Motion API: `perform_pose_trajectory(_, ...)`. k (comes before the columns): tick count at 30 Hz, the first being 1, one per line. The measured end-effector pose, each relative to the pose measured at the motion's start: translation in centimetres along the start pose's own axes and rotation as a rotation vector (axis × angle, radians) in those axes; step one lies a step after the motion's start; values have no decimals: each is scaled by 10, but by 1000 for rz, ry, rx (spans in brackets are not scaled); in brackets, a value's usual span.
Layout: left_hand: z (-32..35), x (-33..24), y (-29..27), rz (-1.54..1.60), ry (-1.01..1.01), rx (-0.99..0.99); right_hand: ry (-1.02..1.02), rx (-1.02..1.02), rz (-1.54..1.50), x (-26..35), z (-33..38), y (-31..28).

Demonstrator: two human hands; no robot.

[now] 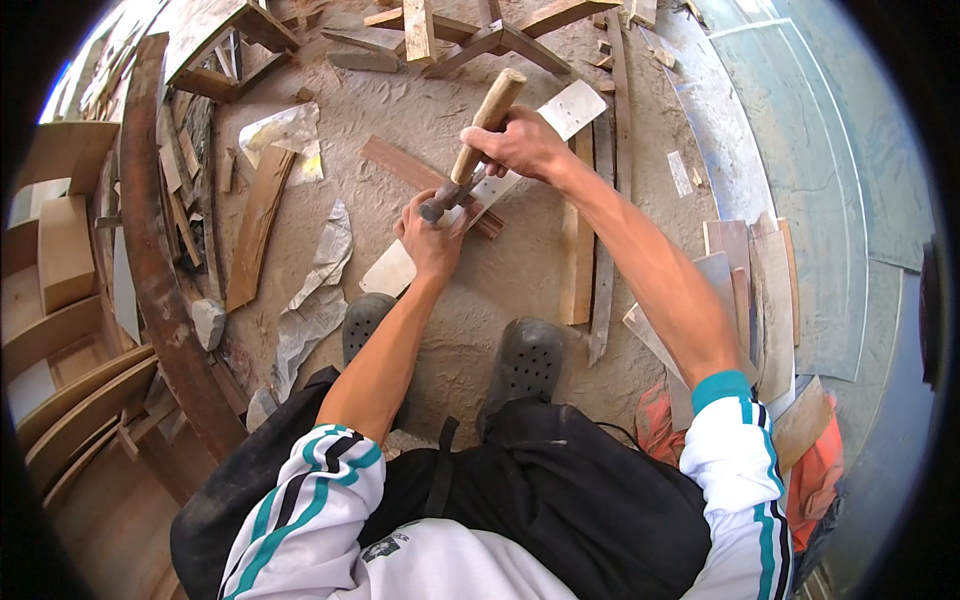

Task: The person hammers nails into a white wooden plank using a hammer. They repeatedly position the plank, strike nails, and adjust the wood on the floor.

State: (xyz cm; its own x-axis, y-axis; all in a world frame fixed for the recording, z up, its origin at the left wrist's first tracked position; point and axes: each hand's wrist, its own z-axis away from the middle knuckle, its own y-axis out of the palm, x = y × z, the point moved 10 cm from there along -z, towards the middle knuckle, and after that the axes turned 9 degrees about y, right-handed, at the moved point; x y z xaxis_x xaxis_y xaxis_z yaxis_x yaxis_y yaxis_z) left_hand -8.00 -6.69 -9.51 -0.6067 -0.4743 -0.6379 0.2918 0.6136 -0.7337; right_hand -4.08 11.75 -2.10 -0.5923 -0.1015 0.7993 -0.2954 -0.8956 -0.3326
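Note:
My right hand point(520, 142) is wrapped round the wooden handle of a hammer point(497, 98), which tilts up to the right. The hammer's dark metal head hangs right over my left hand point(432, 238). The fingers of that hand are curled together against a long pale strip point(388, 270); what they pinch, if anything, is hidden behind the hammer head. Slanting from near my feet to the upper right, the strip has small dark holes or marks. Under it, a reddish-brown wooden piece point(393, 160) crosses at an angle on the ground.
Two long wooden battens point(577, 255) lie right of the strip. A brown plank point(260, 230) and crumpled sheeting point(315, 285) are to the left, beside a long rusty beam point(165, 260). Wooden frames point(490, 40) stand ahead. Board offcuts point(770, 300) and glassy sheets point(800, 160) lie at right.

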Motion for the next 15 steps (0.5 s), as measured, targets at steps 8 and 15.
perform_pose_trajectory(8, -2, 2, 2, -15, -1, 15, 41, -28, 48, -3, 0, 0)
perform_pose_trajectory(15, -14, -1, -3, 464, 270, 295, 26, -65, 82, -4, 9, -3)
